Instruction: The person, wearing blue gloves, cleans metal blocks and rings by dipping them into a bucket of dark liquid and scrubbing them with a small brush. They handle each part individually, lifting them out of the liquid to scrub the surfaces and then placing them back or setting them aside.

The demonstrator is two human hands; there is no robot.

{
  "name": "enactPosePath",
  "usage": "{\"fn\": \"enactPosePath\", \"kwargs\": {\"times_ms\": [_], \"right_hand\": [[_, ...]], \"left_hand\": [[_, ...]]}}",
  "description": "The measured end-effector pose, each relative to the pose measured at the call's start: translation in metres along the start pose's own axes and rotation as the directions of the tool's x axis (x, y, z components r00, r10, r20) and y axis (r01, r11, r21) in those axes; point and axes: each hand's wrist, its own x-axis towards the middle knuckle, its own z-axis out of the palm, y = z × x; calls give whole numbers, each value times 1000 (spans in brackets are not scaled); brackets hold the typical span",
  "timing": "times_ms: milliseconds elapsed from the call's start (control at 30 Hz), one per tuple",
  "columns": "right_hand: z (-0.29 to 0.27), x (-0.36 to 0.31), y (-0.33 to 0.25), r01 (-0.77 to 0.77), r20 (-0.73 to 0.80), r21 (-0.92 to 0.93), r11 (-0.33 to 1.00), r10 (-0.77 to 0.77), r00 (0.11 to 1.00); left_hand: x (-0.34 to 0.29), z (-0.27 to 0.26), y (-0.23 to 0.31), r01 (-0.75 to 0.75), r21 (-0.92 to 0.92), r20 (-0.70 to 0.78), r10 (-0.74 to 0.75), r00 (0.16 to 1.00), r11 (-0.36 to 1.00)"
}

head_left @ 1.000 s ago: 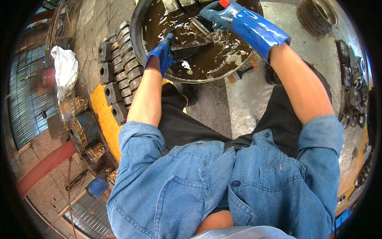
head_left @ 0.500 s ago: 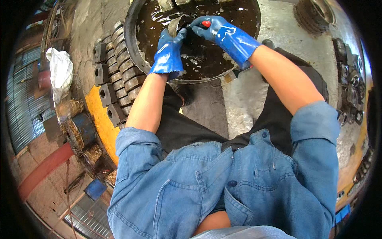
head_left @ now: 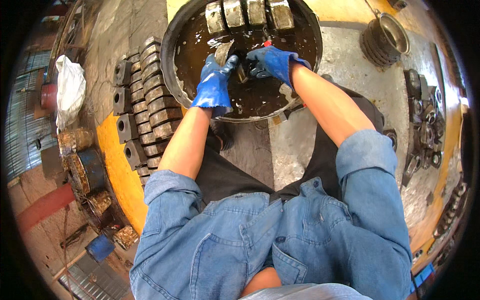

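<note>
My left hand [head_left: 216, 80], in a wet blue rubber glove, is closed round the near left side of a curved, ring-like metal part [head_left: 223, 52]. It holds the part tilted above the dark liquid in a round black pan [head_left: 318, 45]. My right hand [head_left: 272, 62], gloved alike, is at the right side of the part with its fingers curled. A slim tool with a red section [head_left: 268, 43] sticks out from the top of this hand; its working end is hidden. Several blocky metal pieces [head_left: 256, 12] stand in a row at the pan's far side.
Left of the pan, rows of thick metal rings [head_left: 162, 100] and square bored blocks [head_left: 127, 127] line the floor. A stack of rims [head_left: 387, 37] is at the far right, with many small metal parts [head_left: 425, 117] nearer. A white sack [head_left: 71, 90] lies far left.
The view has shifted, so more of the pan's far side shows. My right hand has turned and lowered beside the metal part; the red section now points away from me.
</note>
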Motion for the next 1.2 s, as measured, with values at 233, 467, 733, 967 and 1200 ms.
{"fn": "enactPosePath", "kwargs": {"times_ms": [233,467,733,967,1200], "right_hand": [[-5,1,-35,-294,-314,-394,871,173,933],[-38,-23,-61,-291,-498,-267,919,127,858],[-47,-82,-95,-189,-482,-651,735,-209,851],[-52,-83,-109,-207,-456,-686,698,-190,870],[-58,-67,-91,-23,-567,-632,775,-442,695]], "left_hand": [[11,-14,-19,63,-92,25,-61,998,994],[2,3,25,105,126,21,-109,994,986],[-26,20,32,-234,387,215,160,963,892],[-45,20,91,-520,704,324,433,841,484],[37,142,109,-611,710,574,215,790,350]]}}
